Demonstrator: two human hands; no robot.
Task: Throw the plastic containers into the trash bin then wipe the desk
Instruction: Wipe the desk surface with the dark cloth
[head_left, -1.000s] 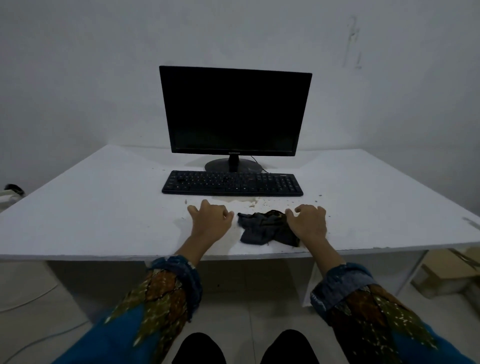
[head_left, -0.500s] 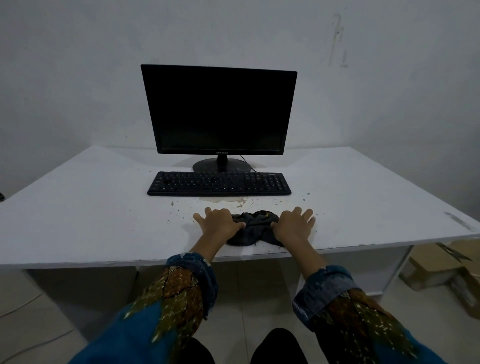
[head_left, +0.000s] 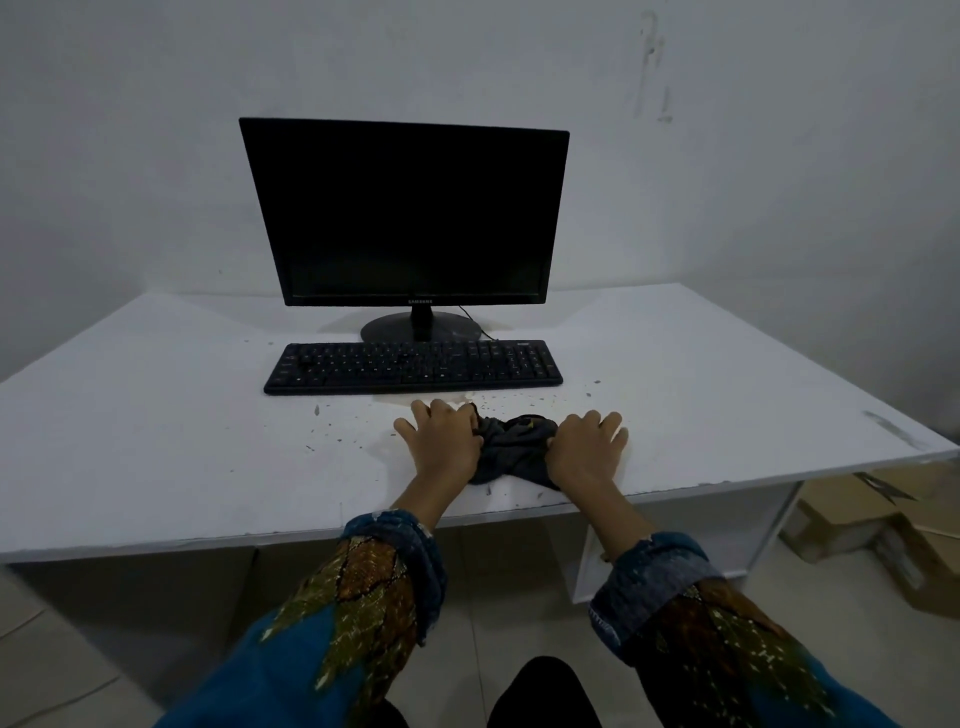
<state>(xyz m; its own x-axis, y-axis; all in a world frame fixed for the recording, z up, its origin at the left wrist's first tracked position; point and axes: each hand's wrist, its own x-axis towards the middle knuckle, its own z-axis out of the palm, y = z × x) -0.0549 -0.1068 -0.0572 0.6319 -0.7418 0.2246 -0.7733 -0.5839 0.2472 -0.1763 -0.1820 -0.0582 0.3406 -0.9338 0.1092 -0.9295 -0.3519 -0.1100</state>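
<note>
- The white desk (head_left: 156, 441) fills the middle of the view; its left half is bare apart from dark crumbs (head_left: 317, 410) scattered toward the front, left of centre.
- A black monitor (head_left: 410, 213) stands at the back edge, screen dark, and a black keyboard (head_left: 413, 366) lies just in front of its foot, parallel to the front edge.
- A pale smear (head_left: 415, 401) marks the surface right in front of the keyboard, with more crumbs trailing off to the right of it.
- The left hand (head_left: 441, 441) lies palm down near the front edge, fingers spread wide and flat on the surface, its inner side pressed against the cloth – the thumb is hidden, so I cannot tell whether it pinches the fabric.
- The dark grey cloth (head_left: 511, 449) sits bunched up between the two hands, touching both, close to the front edge and a little right of centre.
- The right hand (head_left: 587, 449) mirrors the other: palm down, fingers splayed, inner side against the cloth, thumb out of sight.
- Both arms wear patterned blue sleeves (head_left: 363, 587) with rolled cuffs.
- A dark scuff (head_left: 891, 428) streaks the front right corner.
- Cardboard boxes (head_left: 852, 525) lie on the floor beyond that corner.
</note>
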